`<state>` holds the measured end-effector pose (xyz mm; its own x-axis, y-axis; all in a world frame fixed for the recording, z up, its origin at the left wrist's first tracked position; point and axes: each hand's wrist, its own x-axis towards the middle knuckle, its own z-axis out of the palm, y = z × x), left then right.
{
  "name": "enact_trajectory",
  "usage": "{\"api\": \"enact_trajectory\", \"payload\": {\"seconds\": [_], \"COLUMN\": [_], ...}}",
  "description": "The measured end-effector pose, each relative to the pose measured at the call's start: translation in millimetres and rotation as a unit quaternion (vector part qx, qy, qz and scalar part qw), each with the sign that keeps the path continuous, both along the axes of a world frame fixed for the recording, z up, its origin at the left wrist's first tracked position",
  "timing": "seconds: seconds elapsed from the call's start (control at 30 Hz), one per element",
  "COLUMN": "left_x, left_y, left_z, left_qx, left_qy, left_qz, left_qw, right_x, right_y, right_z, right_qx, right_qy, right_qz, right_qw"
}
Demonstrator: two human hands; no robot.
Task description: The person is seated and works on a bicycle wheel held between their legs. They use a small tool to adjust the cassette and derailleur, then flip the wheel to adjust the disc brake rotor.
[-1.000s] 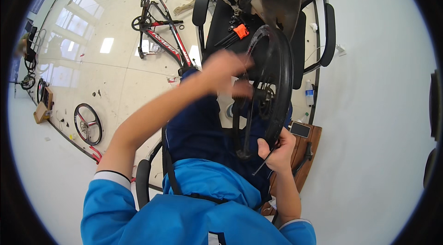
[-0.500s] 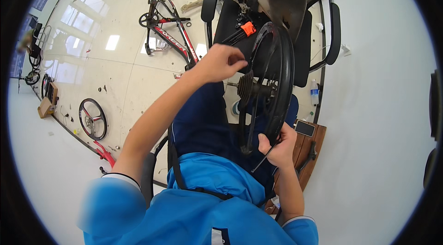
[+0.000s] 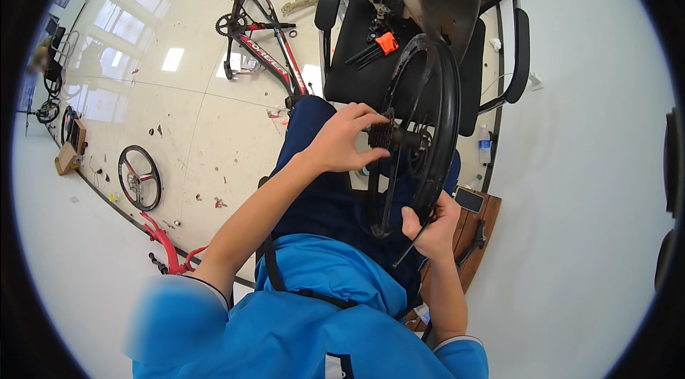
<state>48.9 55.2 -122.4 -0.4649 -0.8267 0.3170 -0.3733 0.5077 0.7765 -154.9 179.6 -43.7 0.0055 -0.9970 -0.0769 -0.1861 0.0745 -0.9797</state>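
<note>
A black bicycle wheel (image 3: pixel 448 111) stands upright across my lap, its sprocket cassette (image 3: pixel 380 135) facing left. Around that cassette curve the thumb and fingers of my left hand (image 3: pixel 346 140), touching its upper and lower edges. At the near lower part of the tyre, my right hand (image 3: pixel 437 228) grips the wheel. A thin dark rod (image 3: pixel 407 252) also sticks out from under the right thumb, pointing down and left; its other end is hidden in the hand.
Ahead, a black chair (image 3: pixel 349 83) carries an orange-and-black tool (image 3: pixel 386 43) and a brown saddle-shaped part (image 3: pixel 446 4). A red-and-black bicycle frame (image 3: pixel 267 58) lies on the floor, with a smaller wheel (image 3: pixel 140 178) at left. A wooden stool (image 3: pixel 477 240) holding a phone (image 3: pixel 469 199) stands at right.
My left hand has moved down and right from above the cassette and now has its thumb and fingers around it. The right hand keeps its grip on the wheel and rod.
</note>
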Motion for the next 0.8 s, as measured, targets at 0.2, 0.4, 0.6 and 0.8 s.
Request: {"api": "enact_trajectory", "payload": {"seconds": [0.2, 0.4, 0.6, 0.8], "left_x": [-6.7, -11.4, 8.3, -1.3], "left_y": [-16.2, -27.9, -132.5, -89.8], "left_z": [3.8, -1.7, -25.4, 11.6], "left_qx": [-0.056, -0.071, 0.023, 0.111], "left_qy": [-0.055, -0.074, -0.292, -0.077], "left_qz": [-0.046, -0.087, 0.151, 0.042], "left_qw": [0.996, 0.991, 0.944, 0.99], "right_x": [1.6, -4.0, 3.0, 3.6], "right_y": [-1.9, -1.4, -4.3, -6.0], "right_z": [3.1, 0.6, 2.5, 1.2], "right_qx": [0.003, -0.007, -0.018, -0.023], "right_qy": [-0.006, -0.004, 0.001, 0.001], "right_qz": [-0.005, -0.012, 0.015, 0.016], "right_qw": [1.0, 1.0, 1.0, 1.0]}}
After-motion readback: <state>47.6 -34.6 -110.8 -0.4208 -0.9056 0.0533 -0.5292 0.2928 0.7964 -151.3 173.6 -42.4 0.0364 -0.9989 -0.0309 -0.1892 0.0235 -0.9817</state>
